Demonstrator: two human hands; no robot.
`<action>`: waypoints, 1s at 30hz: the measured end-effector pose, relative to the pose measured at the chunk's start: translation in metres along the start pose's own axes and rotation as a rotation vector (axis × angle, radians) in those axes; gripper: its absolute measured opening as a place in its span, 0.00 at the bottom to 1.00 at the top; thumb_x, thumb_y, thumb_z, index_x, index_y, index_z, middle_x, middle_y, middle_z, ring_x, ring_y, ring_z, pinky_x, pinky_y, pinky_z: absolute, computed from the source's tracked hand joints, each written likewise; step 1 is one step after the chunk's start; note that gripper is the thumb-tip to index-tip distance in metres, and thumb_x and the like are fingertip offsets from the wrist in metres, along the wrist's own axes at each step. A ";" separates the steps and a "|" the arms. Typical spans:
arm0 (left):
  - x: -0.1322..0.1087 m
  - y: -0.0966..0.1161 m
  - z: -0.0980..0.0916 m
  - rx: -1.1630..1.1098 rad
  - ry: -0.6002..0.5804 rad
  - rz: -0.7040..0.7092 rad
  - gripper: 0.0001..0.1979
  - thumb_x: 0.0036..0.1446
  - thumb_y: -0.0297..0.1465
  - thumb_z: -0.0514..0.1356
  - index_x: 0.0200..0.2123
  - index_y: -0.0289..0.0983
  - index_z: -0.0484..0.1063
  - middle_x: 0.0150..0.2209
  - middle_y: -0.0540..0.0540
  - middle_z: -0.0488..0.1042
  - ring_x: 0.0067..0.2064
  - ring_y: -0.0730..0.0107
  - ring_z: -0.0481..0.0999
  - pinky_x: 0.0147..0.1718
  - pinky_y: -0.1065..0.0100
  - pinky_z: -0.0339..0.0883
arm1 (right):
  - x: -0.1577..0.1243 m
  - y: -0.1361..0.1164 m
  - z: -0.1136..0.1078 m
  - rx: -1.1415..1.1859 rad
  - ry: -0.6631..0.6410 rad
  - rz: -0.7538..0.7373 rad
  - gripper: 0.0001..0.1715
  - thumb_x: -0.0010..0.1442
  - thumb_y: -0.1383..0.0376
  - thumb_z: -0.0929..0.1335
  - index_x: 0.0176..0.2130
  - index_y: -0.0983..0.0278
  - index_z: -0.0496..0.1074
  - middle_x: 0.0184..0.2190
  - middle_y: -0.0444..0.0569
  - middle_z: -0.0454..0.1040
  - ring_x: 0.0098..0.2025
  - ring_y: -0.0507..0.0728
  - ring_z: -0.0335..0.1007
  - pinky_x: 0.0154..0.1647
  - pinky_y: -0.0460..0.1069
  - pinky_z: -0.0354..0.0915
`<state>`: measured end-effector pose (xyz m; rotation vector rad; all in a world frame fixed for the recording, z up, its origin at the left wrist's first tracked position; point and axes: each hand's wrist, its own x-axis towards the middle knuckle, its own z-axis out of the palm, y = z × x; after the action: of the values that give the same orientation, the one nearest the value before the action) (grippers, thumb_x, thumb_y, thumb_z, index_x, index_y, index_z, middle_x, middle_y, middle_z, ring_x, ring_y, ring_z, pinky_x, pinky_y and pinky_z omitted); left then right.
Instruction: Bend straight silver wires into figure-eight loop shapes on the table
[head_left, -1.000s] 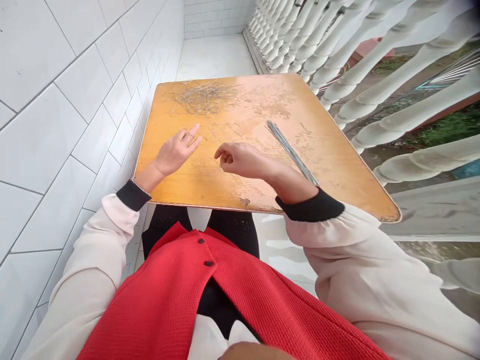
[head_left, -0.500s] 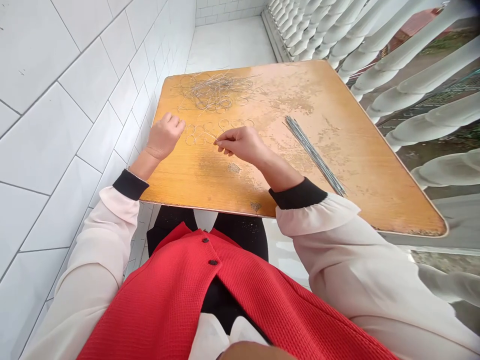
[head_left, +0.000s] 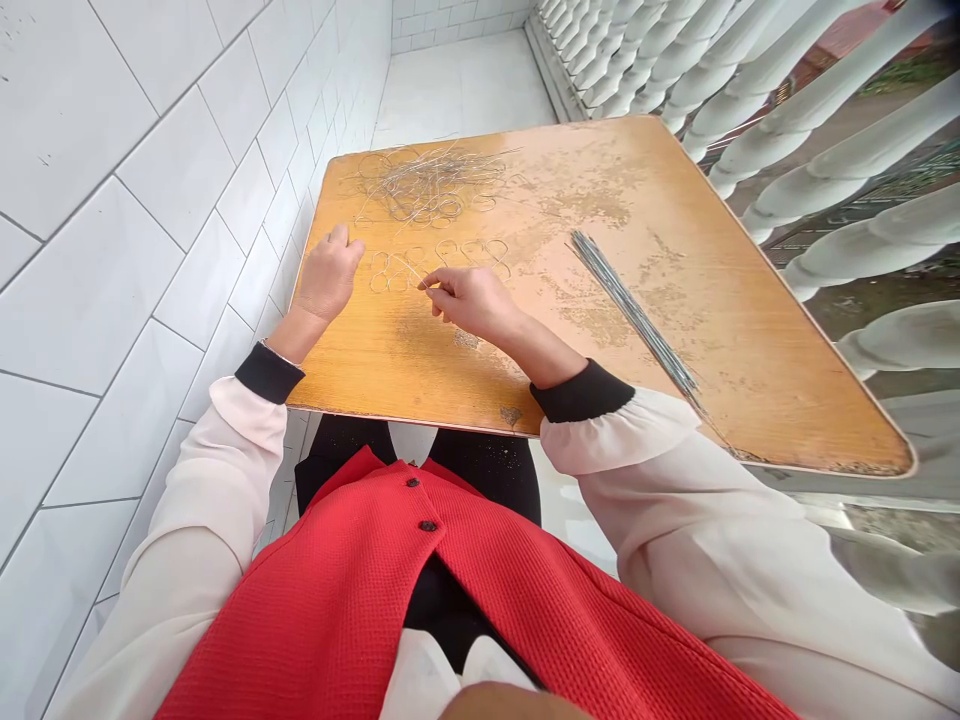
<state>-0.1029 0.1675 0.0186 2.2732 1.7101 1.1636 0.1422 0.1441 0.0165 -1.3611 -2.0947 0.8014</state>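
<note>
My right hand [head_left: 480, 300] is over the middle of the table, thumb and forefinger pinched on the end of a thin wire [head_left: 409, 270]. That wire slants up and left from the fingertips, over a few bent wire loops [head_left: 380, 272] lying on the wood. To the left of those loops is my left hand [head_left: 328, 275], its fingers curled closed; what they hold, if anything, is hidden. Several S-shaped bent wires [head_left: 495, 248] lie just beyond my right hand. A tangled pile of bent wires [head_left: 435, 180] rests toward the far left of the tabletop.
A bundle of straight grey wires [head_left: 630, 305] lies diagonally on the right of the worn wooden table [head_left: 780, 400]. A white tiled wall [head_left: 180, 190] runs close along the left. White balusters [head_left: 847, 230] line the right side beyond the table's edge.
My left hand has shifted slightly down and to the left. My right hand has moved a little left, still pinching the wire. The pile and the bundle lie as before.
</note>
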 end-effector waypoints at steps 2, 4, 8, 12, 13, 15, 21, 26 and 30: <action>-0.001 0.006 0.003 -0.143 0.015 -0.084 0.10 0.60 0.24 0.59 0.26 0.40 0.71 0.32 0.46 0.70 0.38 0.66 0.73 0.43 0.64 0.69 | 0.000 -0.002 0.004 0.083 0.010 0.027 0.13 0.62 0.76 0.64 0.40 0.65 0.76 0.21 0.42 0.76 0.20 0.50 0.69 0.28 0.46 0.65; -0.002 0.018 0.004 -0.308 0.008 -0.195 0.10 0.59 0.24 0.61 0.26 0.39 0.71 0.29 0.49 0.69 0.33 0.71 0.73 0.38 0.68 0.69 | 0.000 -0.004 0.009 0.203 0.011 0.061 0.14 0.61 0.80 0.63 0.38 0.65 0.73 0.20 0.40 0.74 0.19 0.49 0.69 0.24 0.44 0.64; -0.004 0.048 0.003 -0.670 -0.016 -0.435 0.09 0.63 0.24 0.61 0.29 0.36 0.72 0.25 0.53 0.70 0.26 0.80 0.70 0.30 0.75 0.67 | 0.000 -0.011 0.017 0.481 0.021 0.115 0.16 0.61 0.83 0.61 0.34 0.64 0.69 0.17 0.38 0.72 0.16 0.47 0.68 0.19 0.42 0.64; -0.008 0.066 0.005 -0.887 -0.020 -0.553 0.08 0.65 0.25 0.61 0.31 0.35 0.72 0.28 0.53 0.74 0.27 0.84 0.72 0.33 0.79 0.69 | -0.002 -0.016 0.021 0.722 -0.006 0.137 0.13 0.64 0.80 0.63 0.34 0.64 0.67 0.18 0.39 0.74 0.16 0.47 0.69 0.18 0.40 0.66; -0.010 0.068 0.007 -0.920 -0.020 -0.566 0.08 0.66 0.25 0.61 0.32 0.35 0.72 0.29 0.53 0.75 0.28 0.84 0.72 0.34 0.79 0.70 | -0.002 -0.016 0.022 0.761 -0.018 0.145 0.12 0.65 0.79 0.64 0.34 0.64 0.67 0.18 0.39 0.75 0.16 0.47 0.69 0.18 0.40 0.66; -0.013 0.071 0.010 -0.974 -0.004 -0.582 0.08 0.66 0.25 0.61 0.32 0.36 0.72 0.29 0.53 0.74 0.28 0.84 0.73 0.36 0.78 0.71 | -0.004 -0.018 0.024 0.820 -0.029 0.157 0.11 0.67 0.77 0.65 0.34 0.64 0.67 0.19 0.40 0.76 0.16 0.47 0.70 0.19 0.40 0.67; -0.015 0.075 0.017 -1.098 0.057 -0.646 0.09 0.68 0.24 0.58 0.33 0.36 0.71 0.28 0.54 0.71 0.29 0.84 0.73 0.39 0.78 0.72 | -0.006 -0.018 0.028 0.886 -0.050 0.151 0.08 0.67 0.71 0.70 0.34 0.65 0.69 0.20 0.41 0.77 0.17 0.47 0.71 0.19 0.40 0.67; -0.017 0.079 0.016 -1.198 0.059 -0.708 0.12 0.70 0.23 0.55 0.32 0.36 0.69 0.27 0.55 0.70 0.28 0.85 0.73 0.39 0.78 0.72 | -0.006 -0.016 0.031 0.888 -0.029 0.155 0.09 0.67 0.72 0.69 0.34 0.64 0.69 0.21 0.42 0.77 0.16 0.46 0.69 0.19 0.40 0.66; -0.021 0.082 0.012 -1.155 -0.047 -0.743 0.10 0.69 0.26 0.58 0.32 0.36 0.69 0.28 0.53 0.73 0.27 0.84 0.73 0.34 0.77 0.71 | -0.006 -0.014 0.035 0.827 0.001 0.155 0.12 0.65 0.71 0.71 0.31 0.63 0.67 0.21 0.42 0.77 0.17 0.47 0.70 0.19 0.41 0.65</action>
<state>-0.0328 0.1231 0.0377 0.8727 1.1325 1.3213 0.1118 0.1275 0.0014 -1.0395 -1.3781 1.5043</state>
